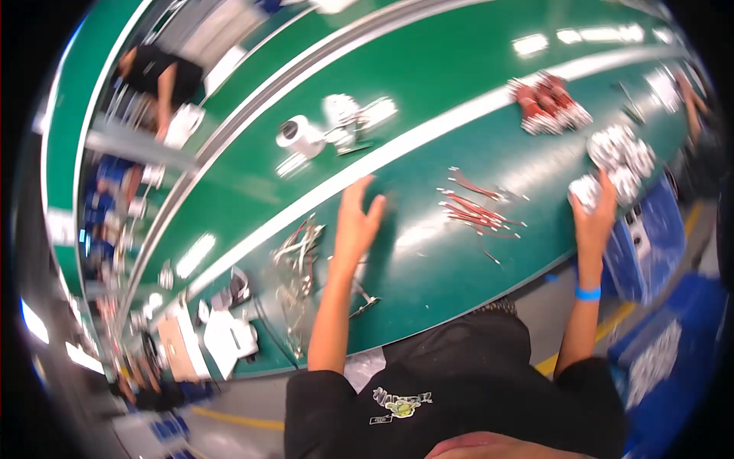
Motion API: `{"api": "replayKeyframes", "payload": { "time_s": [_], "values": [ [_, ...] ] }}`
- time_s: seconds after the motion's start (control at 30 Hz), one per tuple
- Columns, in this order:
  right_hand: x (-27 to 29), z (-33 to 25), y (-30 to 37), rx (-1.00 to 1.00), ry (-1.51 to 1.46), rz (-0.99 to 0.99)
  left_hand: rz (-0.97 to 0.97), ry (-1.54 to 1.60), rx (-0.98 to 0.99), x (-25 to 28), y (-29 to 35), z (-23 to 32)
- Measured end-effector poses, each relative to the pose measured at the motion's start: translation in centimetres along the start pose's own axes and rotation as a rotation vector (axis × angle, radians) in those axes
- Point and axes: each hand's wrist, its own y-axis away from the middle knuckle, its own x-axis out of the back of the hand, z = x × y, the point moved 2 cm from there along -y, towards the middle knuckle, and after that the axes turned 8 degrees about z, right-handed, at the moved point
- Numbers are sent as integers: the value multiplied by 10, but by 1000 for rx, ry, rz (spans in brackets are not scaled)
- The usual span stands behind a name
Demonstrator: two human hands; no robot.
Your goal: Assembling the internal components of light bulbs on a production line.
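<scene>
My left hand (359, 220) is over the green work table, thumb and fingers spread, with nothing in it. My right hand (595, 218), with a blue band at its wrist, is closed around a small white bundle (586, 191); blur hides just what it is made of. A heap of similar white bundles (621, 153) lies right beside it. Between my hands, several short red wires (482, 214) with pale ends are spread loosely on the table. Left of my left hand lie pale and dark cables (302, 252), tangled together.
Red wire bundles (549, 103) lie farther back on the right. A white roll (300, 136) stands beyond the pale divider strip (451, 118). Below the right table edge is a blue bin (650, 237). Another person's arm (692, 103) reaches in at far right; a co-worker (164, 80) is at upper left.
</scene>
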Motion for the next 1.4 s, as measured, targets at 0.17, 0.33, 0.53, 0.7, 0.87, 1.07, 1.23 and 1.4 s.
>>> {"api": "replayKeyframes", "payload": {
  "time_s": [0.17,0.33,0.53,0.7,0.87,1.07,1.23,1.4],
  "values": [
    [9,-23,9,-120,-207,84,-77,155,175,25,82,41],
    [4,-144,46,-273,-788,-407,196,-27,159,41,140,63],
    [-39,-222,115,198,-856,-868,305,-406,267,66,142,39],
    [-35,-214,118,400,-773,-729,-36,-326,348,71,145,37],
    [-21,-189,90,94,-718,-575,-139,-431,443,66,162,41],
    [-36,-153,66,237,-368,-462,-126,-307,339,63,160,36],
    [-63,-168,60,322,-298,-505,-98,-398,238,68,144,40],
    [-55,-189,63,103,-551,-781,-155,-383,322,72,141,44]
  ]
}}
